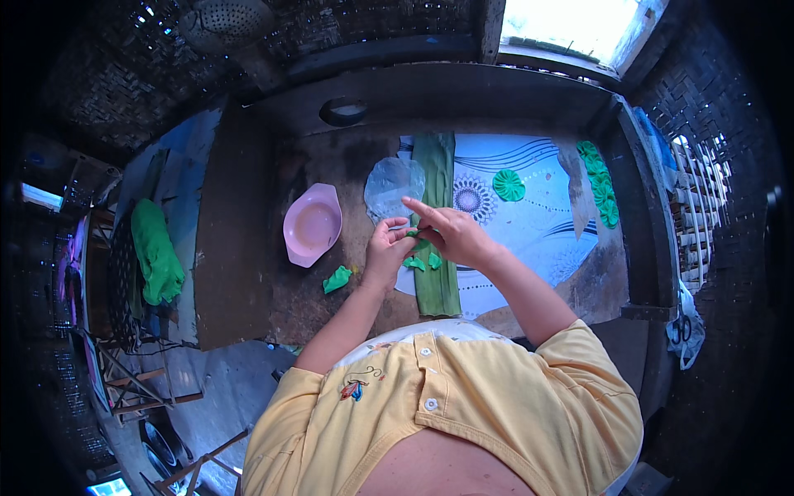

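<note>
My two hands meet over a long green leaf strip, pinching a small piece of bright green dough between the fingertips. My left hand holds it from the left with thumb and fingers. From the right, my right hand grips it too, its index finger stretched out toward the upper left. The fingers partly hide the piece. Small green dough bits lie on the leaf just below. Beyond my hands a round clear plastic sheet lies flat. Another dough scrap rests left of my left wrist.
A pink bowl stands at the left. On the white patterned sheet to the right lies one ridged green disc. Several similar discs overlap in a row near the right board. A big green lump sits beyond the left board.
</note>
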Demonstrator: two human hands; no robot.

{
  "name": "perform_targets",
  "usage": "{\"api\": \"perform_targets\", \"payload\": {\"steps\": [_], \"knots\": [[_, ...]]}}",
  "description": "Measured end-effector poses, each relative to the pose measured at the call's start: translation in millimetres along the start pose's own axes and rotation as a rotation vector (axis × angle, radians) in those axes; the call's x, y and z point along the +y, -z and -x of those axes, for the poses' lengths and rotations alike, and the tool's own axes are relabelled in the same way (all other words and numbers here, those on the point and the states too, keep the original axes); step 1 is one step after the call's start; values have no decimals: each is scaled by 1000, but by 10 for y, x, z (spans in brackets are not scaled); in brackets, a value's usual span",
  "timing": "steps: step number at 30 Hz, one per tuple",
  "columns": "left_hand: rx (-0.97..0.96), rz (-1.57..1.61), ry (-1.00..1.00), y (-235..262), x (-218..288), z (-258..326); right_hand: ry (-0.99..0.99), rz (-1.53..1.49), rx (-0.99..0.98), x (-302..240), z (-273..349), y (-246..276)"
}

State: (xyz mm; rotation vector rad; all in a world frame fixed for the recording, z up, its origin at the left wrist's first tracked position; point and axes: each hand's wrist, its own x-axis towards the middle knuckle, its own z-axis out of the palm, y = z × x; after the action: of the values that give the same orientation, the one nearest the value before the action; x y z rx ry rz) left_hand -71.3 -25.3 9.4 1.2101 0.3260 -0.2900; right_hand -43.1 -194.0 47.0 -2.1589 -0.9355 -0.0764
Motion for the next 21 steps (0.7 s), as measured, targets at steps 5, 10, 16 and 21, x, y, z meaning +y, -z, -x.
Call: {"api": "perform_targets", "payload": {"steps": [5, 10, 16, 21], "knots": [[11, -23, -3, 19, -1, -31, -79, -108, 97, -52, 22, -63], [-29, -108, 27, 18, -13, -30, -79, 15, 34, -47, 22, -130], [-12, -47, 79, -3, -4, -10, -121, 1, 9, -19, 21, -150], [-15, -34, 103, -5, -14, -5, -113, 11, -13, -36, 22, -177]]}}
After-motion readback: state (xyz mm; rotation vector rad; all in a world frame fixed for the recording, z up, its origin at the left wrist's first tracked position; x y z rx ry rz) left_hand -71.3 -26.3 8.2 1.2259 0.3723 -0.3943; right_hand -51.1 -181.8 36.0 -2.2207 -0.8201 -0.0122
